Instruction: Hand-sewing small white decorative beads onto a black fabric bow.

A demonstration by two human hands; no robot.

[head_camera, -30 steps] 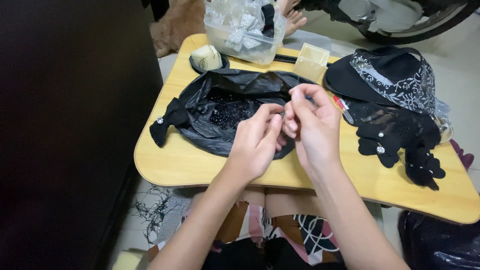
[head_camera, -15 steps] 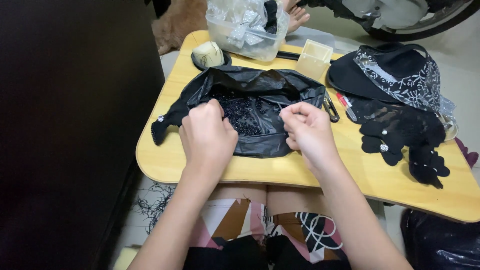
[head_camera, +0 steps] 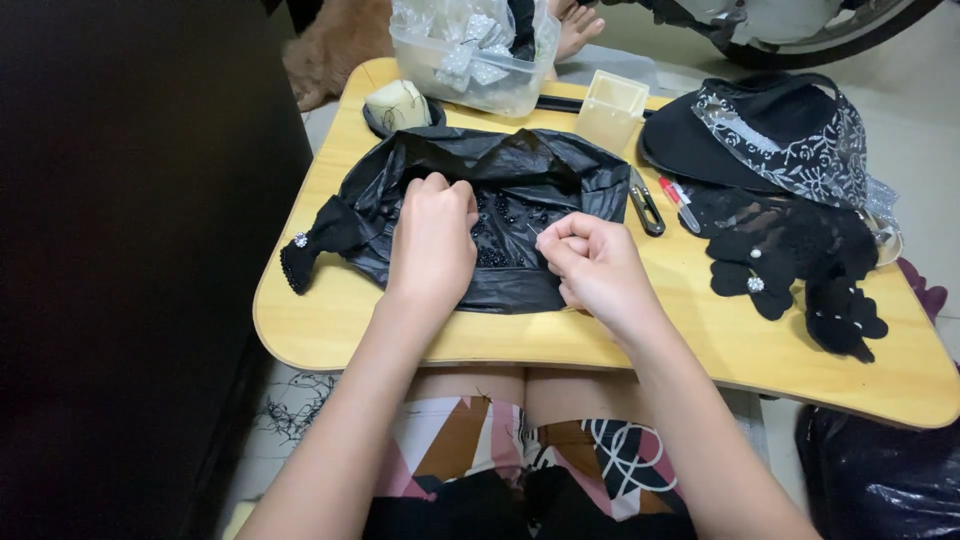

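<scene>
In the middle of the frame we see a black plastic bag [head_camera: 500, 165] spread on the wooden surface [head_camera: 330, 320], with a heap of small black beads [head_camera: 497, 225] lying on it. Our left hand [head_camera: 433, 240] rests on the bag with the fingers curled down, pressing the plastic just left of the beads. Our right hand [head_camera: 597, 270] is at the lower right edge of the bag, the fingers pinched together on a thin needle [head_camera: 533, 232] whose tip points toward the beads.

Left of the bag, a black fabric bow [head_camera: 310, 245] with a small shiny stone lies on the surface, touching the plastic. At the upper middle stands a clear plastic box [head_camera: 470, 75] full of small packets, and beside it, to the left, a pale roll [head_camera: 398, 103] sits on a dark dish. A small open square container [head_camera: 612, 108] stands just right of the box. Near the right edge of the bag lie small clippers [head_camera: 646, 208] and a red pen [head_camera: 678, 203]. At the upper right there is a black hat [head_camera: 760, 140] with a patterned lace band, and below it black lace flowers [head_camera: 790, 270] with pearl centres.

The surface is a light wooden lap table with rounded corners, standing over our legs. A dark wall fills the left side of the frame, and the floor is pale tile.
</scene>
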